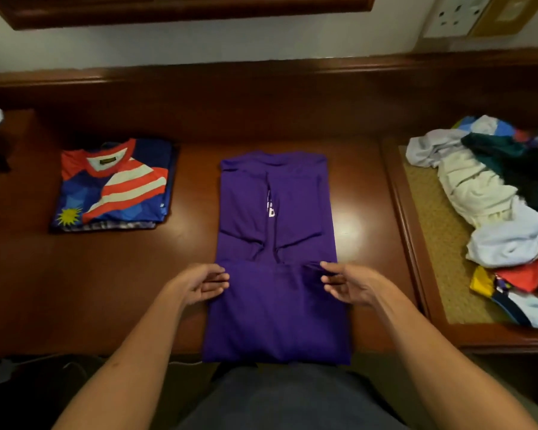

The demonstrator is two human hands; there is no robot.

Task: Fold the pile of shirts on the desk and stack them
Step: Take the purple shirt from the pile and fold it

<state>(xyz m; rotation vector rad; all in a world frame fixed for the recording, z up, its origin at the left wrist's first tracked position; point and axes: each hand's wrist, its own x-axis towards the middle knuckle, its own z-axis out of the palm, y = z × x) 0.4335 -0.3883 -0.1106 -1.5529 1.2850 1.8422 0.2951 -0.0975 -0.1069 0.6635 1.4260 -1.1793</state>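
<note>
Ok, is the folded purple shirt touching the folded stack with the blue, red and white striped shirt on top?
Apart. The head view shows bare brown desk between the purple shirt and the folded stack.

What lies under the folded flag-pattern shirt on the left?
Under the flag-pattern shirt a checked or grey patterned fabric edge shows at its near side; the rest is covered, so its kind and count cannot be told.

A dark, glossy wooden desk fills the view, with a raised wooden back rail at 12 o'clock. Behind it is a pale wall. At 1 o'clock sits a white wall socket. A woven-topped side surface lies at 3 o'clock. Light glares on the desktop right of centre.
</note>
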